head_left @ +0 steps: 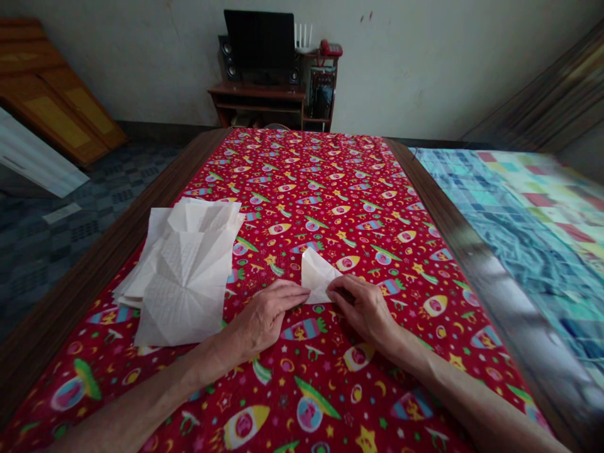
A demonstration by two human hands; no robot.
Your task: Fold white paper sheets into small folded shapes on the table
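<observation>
A small folded piece of white paper (317,275) lies on a red cloth printed with rockets (330,189). My left hand (264,314) rests on the cloth with its fingers pressed together against the paper's lower left edge. My right hand (363,308) pinches the paper's lower right corner. To the left lies a stack of creased white paper sheets (184,270), about a hand's width from my left hand.
The cloth covers a table with a dark wooden rim (117,233). A bed with a blue patchwork cover (528,220) runs along the right. A desk with a black monitor (259,41), speakers and a red telephone (330,48) stands at the far wall. A wooden cabinet (56,94) is at far left.
</observation>
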